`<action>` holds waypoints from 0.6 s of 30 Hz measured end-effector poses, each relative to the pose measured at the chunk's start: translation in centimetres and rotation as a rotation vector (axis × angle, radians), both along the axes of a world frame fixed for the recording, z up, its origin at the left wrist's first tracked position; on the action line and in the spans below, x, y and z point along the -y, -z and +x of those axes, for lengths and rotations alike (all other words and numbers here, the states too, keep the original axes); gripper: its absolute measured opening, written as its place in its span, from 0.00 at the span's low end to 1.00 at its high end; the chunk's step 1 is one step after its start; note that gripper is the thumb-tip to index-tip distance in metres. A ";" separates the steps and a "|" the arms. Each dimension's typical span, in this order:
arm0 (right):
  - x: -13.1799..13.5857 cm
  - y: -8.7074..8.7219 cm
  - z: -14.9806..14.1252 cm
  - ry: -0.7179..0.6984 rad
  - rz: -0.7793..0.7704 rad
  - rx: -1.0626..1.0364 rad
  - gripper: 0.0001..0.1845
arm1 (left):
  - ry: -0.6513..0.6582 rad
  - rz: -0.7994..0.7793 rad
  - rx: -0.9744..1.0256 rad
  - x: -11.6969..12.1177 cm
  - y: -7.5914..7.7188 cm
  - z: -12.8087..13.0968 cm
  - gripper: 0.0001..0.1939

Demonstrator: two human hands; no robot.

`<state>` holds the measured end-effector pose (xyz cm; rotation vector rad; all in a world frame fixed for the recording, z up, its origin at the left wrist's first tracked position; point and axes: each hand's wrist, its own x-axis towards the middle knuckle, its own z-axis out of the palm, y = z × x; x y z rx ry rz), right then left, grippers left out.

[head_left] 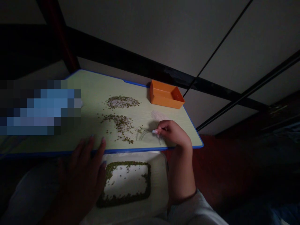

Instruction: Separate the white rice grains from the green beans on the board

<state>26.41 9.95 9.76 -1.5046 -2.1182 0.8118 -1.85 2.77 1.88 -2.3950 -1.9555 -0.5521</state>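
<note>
My right hand (172, 132) rests on a pale green table (93, 90) with a blue rim, fingers pinched together near a small clear dish (146, 135); what they hold is too small to make out. Green beans mixed with white grains lie scattered (120, 125) just left of it, and a second mixed heap (122, 102) sits farther back. A small pile of white grains (159, 115) lies behind my right hand. My left hand (85, 165) lies flat with fingers stretched over the table's near edge, beside a white tray (154, 162) in my lap that holds green beans along its rim.
An orange rectangular box (166, 94) stands at the table's far right corner. A blurred blue area (39, 109) covers the table's left side. Dark rails and a wall lie behind; dim floor to the right.
</note>
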 end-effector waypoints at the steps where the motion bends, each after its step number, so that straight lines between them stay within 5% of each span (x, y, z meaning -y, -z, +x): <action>1: 0.0 0.0 0.2 0.076 0.023 0.028 0.16 | -0.003 -0.002 0.000 0.0 0.0 0.0 0.28; 5: -0.1 0.1 0.6 0.306 0.101 0.126 0.19 | -0.008 -0.001 0.002 0.0 0.0 0.1 0.28; 18: -1.5 1.1 -0.7 0.378 0.130 0.318 0.20 | -0.003 0.009 0.019 0.0 0.3 0.0 0.30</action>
